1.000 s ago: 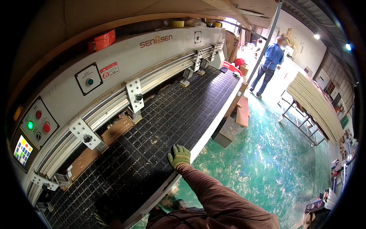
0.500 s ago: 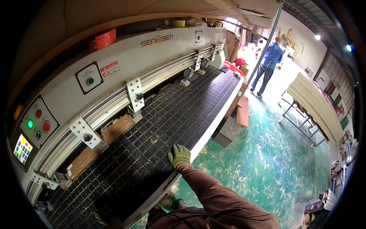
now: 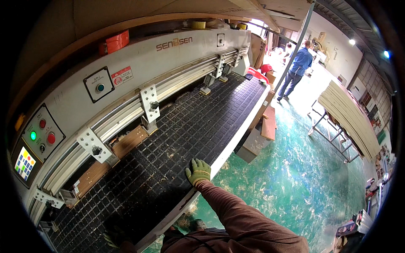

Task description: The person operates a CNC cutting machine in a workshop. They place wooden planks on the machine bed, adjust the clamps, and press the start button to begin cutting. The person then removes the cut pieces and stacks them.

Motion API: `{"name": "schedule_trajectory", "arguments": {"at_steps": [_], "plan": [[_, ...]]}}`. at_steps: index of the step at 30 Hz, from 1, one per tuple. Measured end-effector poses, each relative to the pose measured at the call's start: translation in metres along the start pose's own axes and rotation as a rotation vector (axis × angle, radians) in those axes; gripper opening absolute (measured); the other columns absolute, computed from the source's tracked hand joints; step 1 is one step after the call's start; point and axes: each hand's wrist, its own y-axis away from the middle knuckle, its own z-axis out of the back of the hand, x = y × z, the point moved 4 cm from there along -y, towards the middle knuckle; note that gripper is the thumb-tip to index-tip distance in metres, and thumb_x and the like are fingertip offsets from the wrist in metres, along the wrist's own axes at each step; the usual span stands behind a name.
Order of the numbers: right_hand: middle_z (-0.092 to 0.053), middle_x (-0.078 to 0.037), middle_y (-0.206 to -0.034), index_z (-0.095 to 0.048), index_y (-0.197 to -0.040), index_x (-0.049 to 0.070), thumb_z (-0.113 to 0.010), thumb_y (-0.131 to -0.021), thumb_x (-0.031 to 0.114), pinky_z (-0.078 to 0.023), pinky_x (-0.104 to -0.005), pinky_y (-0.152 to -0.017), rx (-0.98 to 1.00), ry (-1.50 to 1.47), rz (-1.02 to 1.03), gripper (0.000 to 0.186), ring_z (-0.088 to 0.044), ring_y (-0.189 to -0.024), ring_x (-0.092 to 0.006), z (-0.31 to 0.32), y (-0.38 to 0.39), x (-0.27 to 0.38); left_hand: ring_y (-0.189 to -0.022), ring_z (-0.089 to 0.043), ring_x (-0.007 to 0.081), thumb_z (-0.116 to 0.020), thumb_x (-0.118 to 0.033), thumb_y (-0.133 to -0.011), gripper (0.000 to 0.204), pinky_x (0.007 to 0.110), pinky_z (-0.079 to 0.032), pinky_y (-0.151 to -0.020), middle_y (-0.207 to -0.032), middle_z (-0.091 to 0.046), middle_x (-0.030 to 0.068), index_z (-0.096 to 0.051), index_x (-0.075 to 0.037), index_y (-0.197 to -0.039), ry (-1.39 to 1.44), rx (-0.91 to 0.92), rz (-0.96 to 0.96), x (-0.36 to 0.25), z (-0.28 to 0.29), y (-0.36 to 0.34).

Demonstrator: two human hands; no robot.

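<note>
My right hand (image 3: 198,172), in an olive glove, rests palm down with fingers apart on the black gridded bed (image 3: 177,143) of a grey machine, near its white front edge. My left hand (image 3: 118,238), also gloved, is in deep shadow on the bed at lower left, fingers apart and partly hidden. Neither holds anything. Along the back of the bed, wooden strips (image 3: 130,141) lie under rail-mounted metal clamps (image 3: 149,101). At left are a button panel (image 3: 43,130) with a lit green button and a lit touchscreen (image 3: 25,164).
A co-worker (image 3: 298,67) in blue stands beyond a metal post (image 3: 291,55), with another person (image 3: 288,48) behind. A stack of pale boards (image 3: 346,118) lies on a wheeled rack at right. Boxes and boards (image 3: 253,143) sit beside the bed's far half, on the green floor.
The co-worker in blue has shifted a little toward the back, their feet farther up the picture. Both my hands stay where they were on the bed.
</note>
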Motion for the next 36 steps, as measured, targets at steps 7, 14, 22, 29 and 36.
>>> {"name": "schedule_trajectory", "arguments": {"at_steps": [7, 14, 22, 29, 36], "plan": [[-0.057, -0.015, -0.154, -0.058, -0.150, 0.009, -0.058, -0.099, 0.053, -0.034, -0.0506, -0.122, -0.040, -0.017, 0.006, 0.068, -0.050, -0.143, -0.0361, -0.003, 0.001, -0.004, -0.158, -0.033, 0.0316, -0.038, -0.070, -0.105, 0.079, 0.059, -0.026, -0.125, -0.170, -0.040, 0.0110, -0.043, -0.016, -0.163, 0.016, 0.023, 0.008, -0.004, 0.007, 0.002], [-0.054, -0.015, -0.157, -0.055, -0.153, 0.008, -0.055, -0.101, 0.053, -0.033, -0.0494, -0.122, 0.008, -0.005, 0.019, 0.069, -0.048, -0.145, -0.0352, 0.002, 0.000, 0.005, -0.158, -0.034, 0.0316, -0.042, -0.067, -0.105, 0.076, 0.058, -0.028, -0.124, -0.168, -0.043, 0.0117, -0.047, -0.015, -0.160, 0.055, -0.024, 0.023, 0.004, -0.003, -0.005], [-0.055, -0.015, -0.156, -0.056, -0.152, 0.008, -0.056, -0.100, 0.054, -0.033, -0.0501, -0.123, -0.005, -0.007, 0.006, 0.069, -0.048, -0.145, -0.0358, 0.003, 0.002, -0.004, -0.157, -0.035, 0.0301, -0.042, -0.066, -0.106, 0.074, 0.057, -0.029, -0.124, -0.167, -0.044, 0.0112, -0.048, -0.014, -0.159, 0.033, -0.025, 0.011, -0.005, 0.004, 0.004], [-0.054, -0.015, -0.158, -0.054, -0.153, 0.009, -0.055, -0.100, 0.055, -0.031, -0.0499, -0.124, 0.035, -0.012, -0.015, 0.070, -0.046, -0.147, -0.0360, 0.005, 0.001, -0.003, -0.158, -0.034, 0.0282, -0.039, -0.066, -0.107, 0.075, 0.055, -0.029, -0.124, -0.170, -0.039, 0.0085, -0.042, -0.016, -0.163, -0.027, 0.007, 0.039, -0.006, -0.003, -0.001], [-0.053, -0.014, -0.158, -0.053, -0.154, 0.009, -0.052, -0.102, 0.054, -0.031, -0.0488, -0.123, 0.047, 0.022, -0.008, 0.069, -0.046, -0.147, -0.0333, 0.006, 0.001, 0.002, -0.157, -0.035, 0.0286, -0.040, -0.067, -0.107, 0.074, 0.055, -0.030, -0.124, -0.168, -0.043, 0.0085, -0.045, -0.016, -0.161, -0.004, -0.039, 0.020, 0.001, -0.014, -0.009]]}}
